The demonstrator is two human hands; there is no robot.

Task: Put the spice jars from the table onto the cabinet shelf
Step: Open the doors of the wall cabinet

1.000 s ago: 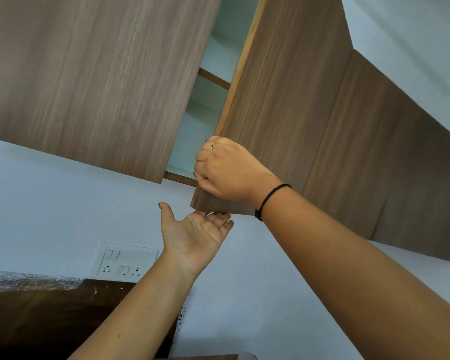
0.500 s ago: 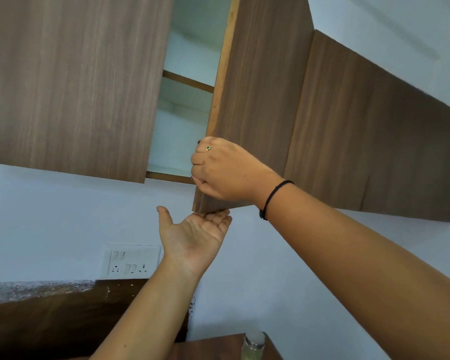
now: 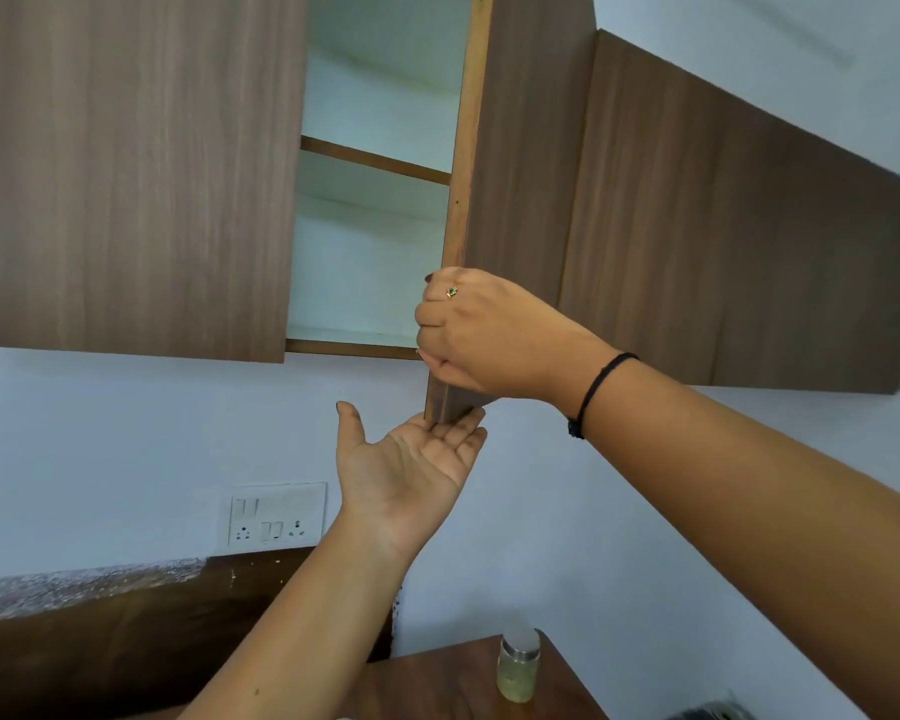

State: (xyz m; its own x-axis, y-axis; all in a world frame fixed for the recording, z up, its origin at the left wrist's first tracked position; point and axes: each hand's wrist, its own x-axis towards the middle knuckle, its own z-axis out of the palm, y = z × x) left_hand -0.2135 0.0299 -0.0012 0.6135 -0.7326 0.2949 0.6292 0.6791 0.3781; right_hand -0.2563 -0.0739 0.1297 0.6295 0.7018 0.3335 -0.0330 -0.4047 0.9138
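A wall cabinet hangs overhead with one wooden door [image 3: 520, 148] swung partly open. My right hand [image 3: 479, 330] grips the door's lower edge, fingers curled round it. My left hand [image 3: 406, 459] is palm up just below the door's bottom corner, its straight fingertips touching the underside. Inside, the white lower shelf [image 3: 354, 335] and an upper shelf board [image 3: 375, 161] show with nothing on them. One spice jar [image 3: 518, 667], clear glass with a metal collar and pale contents, stands on the brown table [image 3: 448, 683] at the bottom of the frame.
A shut cabinet door [image 3: 126, 174] lies left of the opening, and more shut doors [image 3: 723, 226] right of it. A white switch and socket plate [image 3: 276, 514] is on the wall. A speckled stone ledge [image 3: 74, 589] runs along the lower left.
The door has swung further open, showing more of the shelves. The view has tilted down, bringing the jar and table fully into sight. Both hands keep their places on the door.
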